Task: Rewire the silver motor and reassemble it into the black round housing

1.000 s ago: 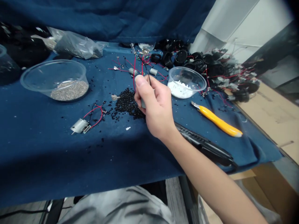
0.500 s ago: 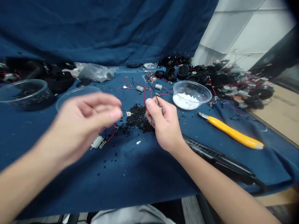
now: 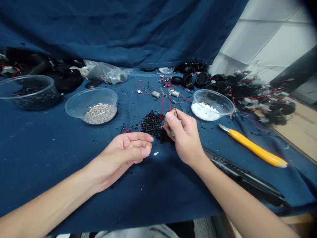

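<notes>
My right hand is closed around a small grey motor, mostly hidden by the fingers. Red and black wires rise near the thumb. To its left, my left hand is loosely curled palm-up, index finger stretched out and thumb close to the other fingers; nothing shows in it. Behind the hands lies a pile of small black pieces. A small white piece rests on the cloth between them. Past my left hand, red wires lie beside the black pile.
A bowl of small metal pieces stands left, and a bowl of white pieces right. A yellow-handled cutter and a long black tool lie at right. Loose motors and a heap of black parts lie farther back.
My left hand has moved right and down from in front of the metal-piece bowl, which now shows, toward my right hand. My right hand keeps hold of the motor. The view has shifted slightly.
</notes>
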The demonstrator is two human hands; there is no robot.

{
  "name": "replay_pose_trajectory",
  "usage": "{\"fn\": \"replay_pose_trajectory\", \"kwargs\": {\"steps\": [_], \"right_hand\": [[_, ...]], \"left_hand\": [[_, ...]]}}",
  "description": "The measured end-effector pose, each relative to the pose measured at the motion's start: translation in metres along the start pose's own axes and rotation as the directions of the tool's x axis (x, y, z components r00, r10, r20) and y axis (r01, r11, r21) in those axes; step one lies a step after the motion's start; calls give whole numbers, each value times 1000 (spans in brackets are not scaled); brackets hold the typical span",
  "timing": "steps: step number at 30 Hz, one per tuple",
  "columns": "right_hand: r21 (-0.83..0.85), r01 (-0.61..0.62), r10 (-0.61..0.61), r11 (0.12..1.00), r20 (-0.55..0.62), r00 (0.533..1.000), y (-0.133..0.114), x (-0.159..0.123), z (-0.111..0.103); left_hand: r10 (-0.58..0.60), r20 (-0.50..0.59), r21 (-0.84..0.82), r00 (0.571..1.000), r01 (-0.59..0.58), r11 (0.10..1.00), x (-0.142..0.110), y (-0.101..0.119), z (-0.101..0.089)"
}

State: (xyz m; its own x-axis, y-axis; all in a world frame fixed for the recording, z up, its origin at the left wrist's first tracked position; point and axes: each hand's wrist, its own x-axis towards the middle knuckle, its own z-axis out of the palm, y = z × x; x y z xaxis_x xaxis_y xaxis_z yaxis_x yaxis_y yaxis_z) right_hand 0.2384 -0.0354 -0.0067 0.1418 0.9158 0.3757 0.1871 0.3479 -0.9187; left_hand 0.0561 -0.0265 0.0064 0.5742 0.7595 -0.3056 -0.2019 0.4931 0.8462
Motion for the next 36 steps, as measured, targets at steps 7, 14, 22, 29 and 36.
{"fn": "replay_pose_trajectory", "kwargs": {"steps": [7,14,22,29,36], "right_hand": [[-28,4,-4,1000,33,999,0,-1,3],[-75,27,-23,997,57,998,-2,-2,1],[-73,36,-30,997,75,997,-2,-2,1],[-62,50,-46,997,76,996,-4,-3,2],[-65,78,-73,995,80,994,-7,-4,0]], "left_hand": [[-53,77,-69,996,58,996,-6,0,3],[-79,12,-65,997,80,995,-4,-1,1],[-70,-35,-19,997,70,997,-2,3,1],[763,94,897,639,-387,213,9,20,-24],[591,463,878,660,-435,-203,7,11,-24]]}}
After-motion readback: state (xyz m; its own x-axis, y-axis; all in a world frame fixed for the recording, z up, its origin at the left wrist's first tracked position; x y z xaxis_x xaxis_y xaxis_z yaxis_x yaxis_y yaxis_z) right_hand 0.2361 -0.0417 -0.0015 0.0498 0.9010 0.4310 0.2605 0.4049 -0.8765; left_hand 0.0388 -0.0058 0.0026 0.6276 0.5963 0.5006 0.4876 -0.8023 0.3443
